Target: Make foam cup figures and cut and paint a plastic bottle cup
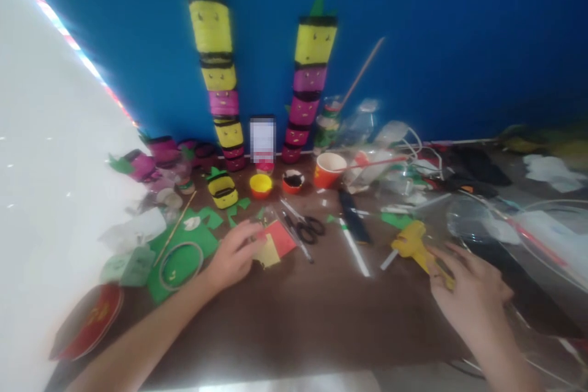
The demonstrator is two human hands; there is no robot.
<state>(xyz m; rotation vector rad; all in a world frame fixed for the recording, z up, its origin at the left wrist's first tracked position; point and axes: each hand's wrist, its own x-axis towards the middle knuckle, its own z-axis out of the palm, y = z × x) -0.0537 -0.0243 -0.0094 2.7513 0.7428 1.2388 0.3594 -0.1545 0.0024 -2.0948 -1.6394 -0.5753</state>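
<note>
My left hand rests at the left edge of a yellow paper piece, which overlaps a red paper piece. Its fingers are bent and blurred, and whether they pinch the paper is unclear. On the right, my right hand has its fingers over the handle of a yellow glue gun, whose nozzle end points left with a whitish stick beside it. Black-handled scissors lie between the hands, beside a clear pen.
Two tall stacks of yellow and pink painted cups stand against the blue wall. Paint cups, an orange cup and a small yellow cup figure stand mid-table. Green paper lies left; a cutter and plastic clutter lie right.
</note>
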